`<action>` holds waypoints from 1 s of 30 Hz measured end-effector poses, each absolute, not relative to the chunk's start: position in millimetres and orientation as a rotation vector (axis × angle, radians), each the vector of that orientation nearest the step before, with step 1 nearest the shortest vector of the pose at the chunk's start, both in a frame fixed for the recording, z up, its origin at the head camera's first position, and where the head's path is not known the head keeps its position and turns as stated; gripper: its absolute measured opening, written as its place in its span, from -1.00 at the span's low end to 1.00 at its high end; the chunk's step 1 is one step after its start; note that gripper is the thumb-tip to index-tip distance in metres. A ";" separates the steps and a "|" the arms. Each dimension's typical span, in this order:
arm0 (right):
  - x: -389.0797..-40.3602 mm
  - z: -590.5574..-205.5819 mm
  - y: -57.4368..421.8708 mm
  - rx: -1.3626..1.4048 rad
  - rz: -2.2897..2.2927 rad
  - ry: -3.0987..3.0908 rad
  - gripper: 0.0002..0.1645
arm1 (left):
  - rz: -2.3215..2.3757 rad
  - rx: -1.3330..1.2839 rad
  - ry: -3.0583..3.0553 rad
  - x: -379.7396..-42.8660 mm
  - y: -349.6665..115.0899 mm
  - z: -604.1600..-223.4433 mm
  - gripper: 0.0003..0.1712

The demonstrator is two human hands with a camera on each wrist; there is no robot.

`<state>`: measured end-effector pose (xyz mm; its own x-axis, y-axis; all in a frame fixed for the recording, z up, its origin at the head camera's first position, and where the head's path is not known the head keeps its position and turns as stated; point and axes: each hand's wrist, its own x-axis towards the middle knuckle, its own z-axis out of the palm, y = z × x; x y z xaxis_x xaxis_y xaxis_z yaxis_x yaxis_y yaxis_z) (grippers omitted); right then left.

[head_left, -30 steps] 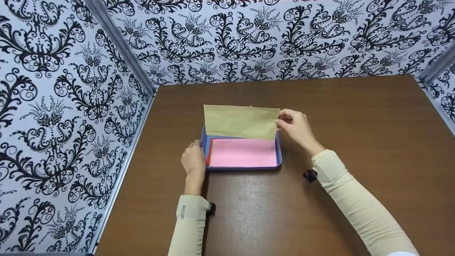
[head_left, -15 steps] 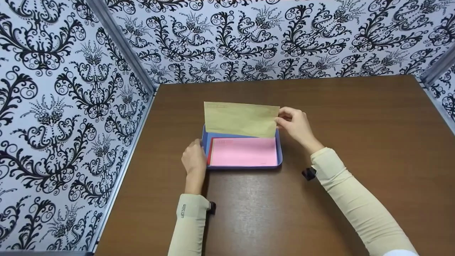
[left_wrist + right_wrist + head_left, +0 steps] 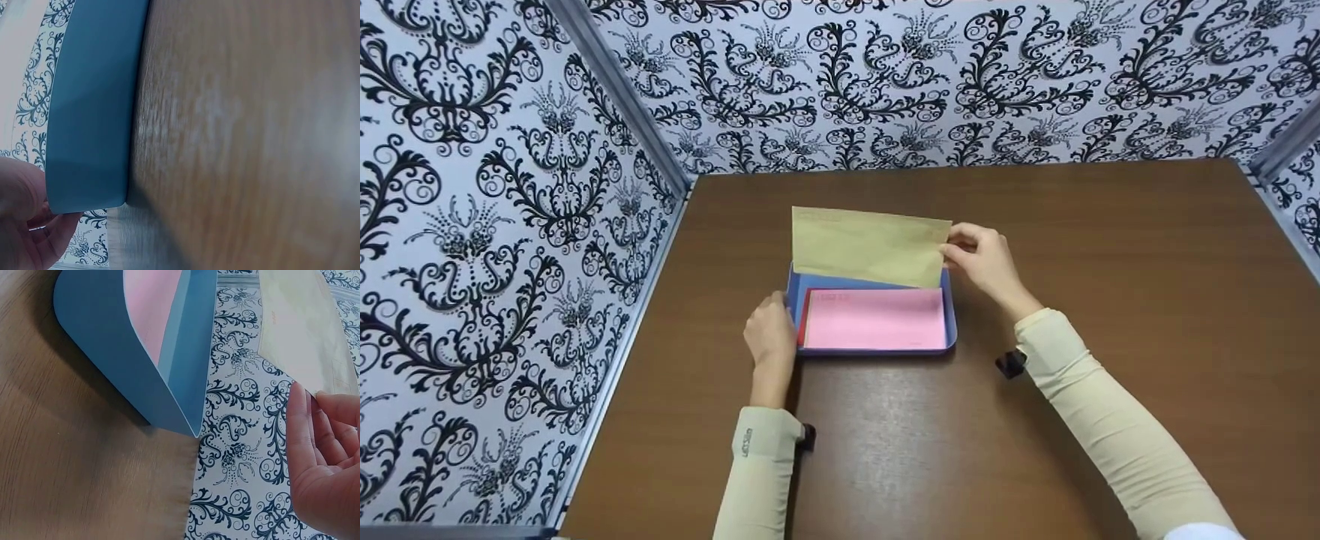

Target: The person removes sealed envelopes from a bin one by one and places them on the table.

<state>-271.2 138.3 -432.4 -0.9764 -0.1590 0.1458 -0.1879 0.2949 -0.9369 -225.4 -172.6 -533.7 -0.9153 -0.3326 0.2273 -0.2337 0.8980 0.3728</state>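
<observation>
From the head, looking forward and down across the table (image 3: pixel 885 450), set well above the tray (image 3: pixel 950 319). From the left wrist, facing the tray's outer side, low and near, turned sideways. From the right wrist, looking past a close tray corner toward the patterned wall (image 3: pixel 236 461). Sharing the envelope (image 3: pixel 870 245) between head and right wrist.

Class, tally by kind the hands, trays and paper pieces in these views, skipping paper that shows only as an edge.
Hands: 2 (left bare hand, right bare hand)
Trays: 1 (blue rectangular open tray)
Paper pieces: 2 (tan paper rectangle, pink paper rectangle)
Total: 5
</observation>
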 end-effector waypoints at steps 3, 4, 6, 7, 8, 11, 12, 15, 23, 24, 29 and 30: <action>-272.5 -433.4 139.1 0.318 1.853 -2.503 -0.79 | -0.502 0.428 -2.782 -225.5 -172.7 -533.4 -0.74; -273.7 -434.7 139.4 0.313 1.863 -2.501 -0.78 | -0.504 0.430 -2.783 -225.6 -172.7 -533.3 -0.74; -277.3 -439.3 140.5 0.303 1.887 -2.490 -0.78 | -0.507 0.435 -2.785 -225.7 -172.6 -532.9 -0.74; -279.7 -442.6 141.2 0.297 1.901 -2.483 -0.78 | -0.504 0.435 -2.786 -225.6 -172.5 -532.8 -0.74; -282.5 -446.5 142.1 0.293 1.914 -2.474 -0.78 | -0.504 0.436 -2.785 -225.5 -172.4 -532.6 -0.74; -289.6 -456.8 144.8 0.283 1.953 -2.442 -0.77 | -0.500 0.433 -2.776 -225.3 -171.9 -532.3 -0.74; -291.3 -459.3 145.4 0.281 1.963 -2.432 -0.77 | -0.498 0.432 -2.771 -225.3 -171.7 -532.5 -0.74; -293.9 -463.4 146.2 0.280 1.974 -2.412 -0.76 | -0.489 0.425 -2.756 -225.3 -171.5 -533.2 -0.74; -296.1 -464.9 147.0 0.279 2.010 -2.373 -0.74 | -0.485 0.419 -2.739 -226.1 -172.0 -536.1 -0.76; -296.5 -465.2 147.4 0.278 2.022 -2.366 -0.74 | -0.483 0.418 -2.739 -226.1 -172.0 -536.4 -0.76; -298.5 -466.8 149.2 0.271 2.077 -2.337 -0.71 | -0.477 0.414 -2.747 -225.9 -172.3 -537.4 -0.75; -298.7 -467.0 149.5 0.268 2.083 -2.334 -0.71 | -0.478 0.413 -2.747 -225.9 -172.4 -537.5 -0.75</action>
<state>-298.7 149.5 -467.0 -0.9854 -0.1256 0.1151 -0.1286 0.1050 -0.9861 -225.9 -172.4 -537.5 -0.9065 -0.3318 0.2612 -0.2241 0.9022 0.3685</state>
